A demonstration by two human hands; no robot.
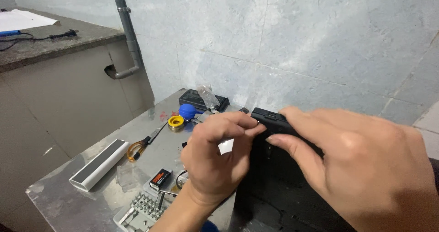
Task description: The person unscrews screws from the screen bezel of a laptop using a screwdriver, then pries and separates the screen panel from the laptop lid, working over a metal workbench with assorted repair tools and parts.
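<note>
Both hands on black device (274, 177) stood upright at table's (68, 200) front right edge. Left hand (217, 156) pinches its top corner w/ thumb + forefinger; right hand (361, 168) grips the top edge, fingers curled over. Behind: scissors (144, 145), yellow tape roll (176, 121), screwdriver bit set (141, 211)

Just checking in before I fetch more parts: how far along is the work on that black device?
Done: tools are out, with the bit set and scissors on the metal table. In hand: both hands grip the upright black device at its top edge, left hand pinching, right hand over it. Left: it shows no opening yet, so likely most remains.
</note>
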